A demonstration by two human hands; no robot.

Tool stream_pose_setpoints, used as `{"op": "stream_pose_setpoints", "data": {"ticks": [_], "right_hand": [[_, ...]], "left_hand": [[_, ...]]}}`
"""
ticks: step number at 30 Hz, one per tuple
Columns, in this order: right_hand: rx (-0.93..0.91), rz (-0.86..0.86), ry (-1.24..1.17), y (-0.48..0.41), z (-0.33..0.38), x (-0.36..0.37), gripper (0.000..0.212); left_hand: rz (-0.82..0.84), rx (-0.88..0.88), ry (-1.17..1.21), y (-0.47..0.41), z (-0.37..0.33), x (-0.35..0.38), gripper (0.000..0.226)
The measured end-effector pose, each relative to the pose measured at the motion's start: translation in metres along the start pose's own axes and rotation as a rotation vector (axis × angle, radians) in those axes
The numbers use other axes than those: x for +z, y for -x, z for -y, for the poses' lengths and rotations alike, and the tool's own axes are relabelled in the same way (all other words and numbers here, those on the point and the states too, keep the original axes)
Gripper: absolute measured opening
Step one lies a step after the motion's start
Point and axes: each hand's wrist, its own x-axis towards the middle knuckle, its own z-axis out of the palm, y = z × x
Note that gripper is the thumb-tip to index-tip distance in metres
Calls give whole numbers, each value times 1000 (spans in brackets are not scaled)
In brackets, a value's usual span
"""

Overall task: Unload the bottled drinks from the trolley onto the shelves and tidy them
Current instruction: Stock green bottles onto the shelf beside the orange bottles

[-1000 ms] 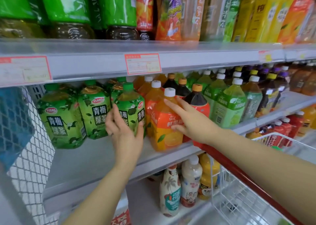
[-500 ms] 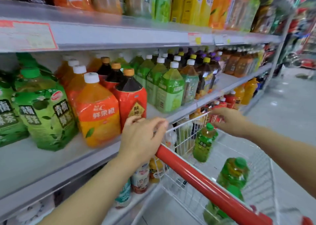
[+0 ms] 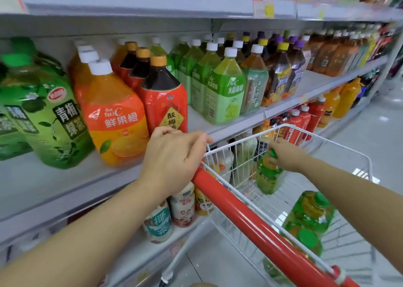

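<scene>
A white wire trolley (image 3: pixel 309 132) with a red handle bar (image 3: pixel 250 217) stands beside the shelves. My left hand (image 3: pixel 174 158) rests on the left end of the handle bar, fingers curled over it. My right hand (image 3: pixel 283 153) reaches into the basket and grips the neck of an upright green tea bottle (image 3: pixel 267 175) with a green cap. Two more green-capped bottles (image 3: pixel 309 219) lie in the basket nearer to me. The middle shelf (image 3: pixel 65 184) holds large green tea bottles (image 3: pixel 48 116), an orange juice bottle (image 3: pixel 115 121) and a red plum drink bottle (image 3: pixel 165 99).
Further right on the same shelf stand light green grape drinks (image 3: pixel 224 90), tea and dark bottles in rows. The lower shelf carries small milk-tea bottles (image 3: pixel 170 217) and red and orange bottles (image 3: pixel 309 119). The grey aisle floor (image 3: pixel 370 134) lies to the right.
My view turned right from the shelf to the trolley. My left hand left the green bottles and came to the red handle; my right hand went into the basket and took the green bottle's neck.
</scene>
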Motion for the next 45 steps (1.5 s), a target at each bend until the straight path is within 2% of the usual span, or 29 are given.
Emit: {"op": "stream_pose_setpoints", "data": {"ticks": [3,6,10,13,15,19,24,27,29,32,35,37,39,41,43,45], "right_hand": [[-108,43,76,7,16,11,25],[-91,5,117,13,12,-9,24],[-10,-162,-53,35,8,-69,26],[-48,-322,-123,67,26,-119,23],[-79,-432,-144,91,42,-151,21],[-194,-667,-263,123,76,-201,20],[-332,-849,-394,144,126,-225,20],[-409,-880,-440,149,162,-228,19],[-458,-897,-525,148,181,-232,18],[-550,-891,-646,142,211,-234,18],[-676,-768,-789,129,247,-221,19],[-728,-653,-899,115,269,-203,33],[-704,-547,-936,96,286,-180,46],[-660,-503,-685,72,299,-153,40],[-626,-490,-395,54,311,-129,50],[-612,-533,-308,42,319,-113,61]], "left_hand": [[6,4,-8,-3,0,2,59],[33,5,-42,-5,-2,4,63],[84,4,-72,-10,-5,6,67],[134,-8,-46,-15,-7,7,63],[190,-9,-10,-17,-10,6,67],[302,-90,180,-21,-9,3,89],[263,-169,624,-24,0,-12,121],[128,-280,905,-21,-5,-32,117],[28,-272,971,-12,-6,-52,116],[-97,-175,826,4,-3,-85,111],[-272,-197,636,27,18,-101,94],[-385,-265,600,51,39,-108,90],[-496,-314,565,76,60,-113,92],[-574,-344,499,94,80,-123,91],[-619,-369,423,104,96,-137,88],[-668,-375,344,109,110,-149,85]]}}
